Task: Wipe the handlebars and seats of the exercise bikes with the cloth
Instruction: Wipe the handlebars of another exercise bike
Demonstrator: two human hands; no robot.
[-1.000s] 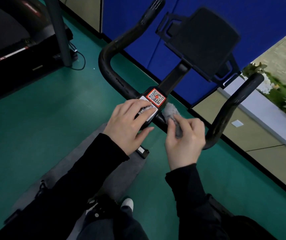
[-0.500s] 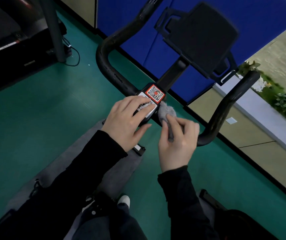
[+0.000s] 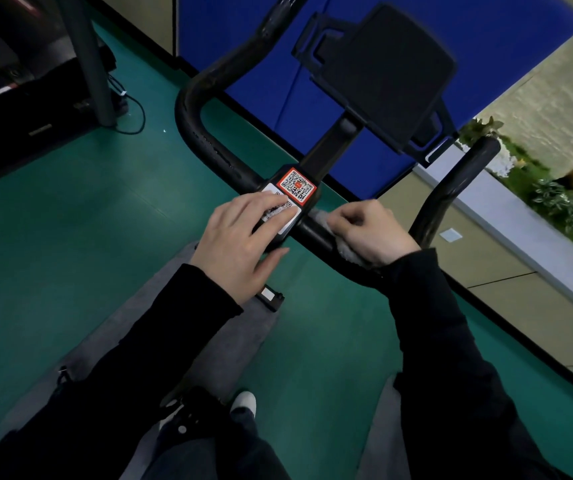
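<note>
A black exercise bike handlebar (image 3: 209,147) curves up on both sides in front of me, with a black tablet holder (image 3: 382,74) above its stem. At the centre sits a clamp block with QR code stickers (image 3: 295,185). My left hand (image 3: 243,244) rests flat on that block, fingers straight. My right hand (image 3: 371,233) curls round the bar just right of the block, holding a grey-white cloth (image 3: 342,249) wrapped against the bar. Most of the cloth is hidden under the hand. No seat is in view.
The floor (image 3: 70,237) is green, with a grey mat (image 3: 160,327) under the bike. A treadmill (image 3: 8,98) with a grey post stands at the far left. Blue wall panels (image 3: 243,64) rise behind the bike, and a planter with greenery (image 3: 555,202) runs along the right.
My right hand has turned over onto the bar and slid right along it with the cloth, now wrapping the bar from above. My left hand stays on the sticker block.
</note>
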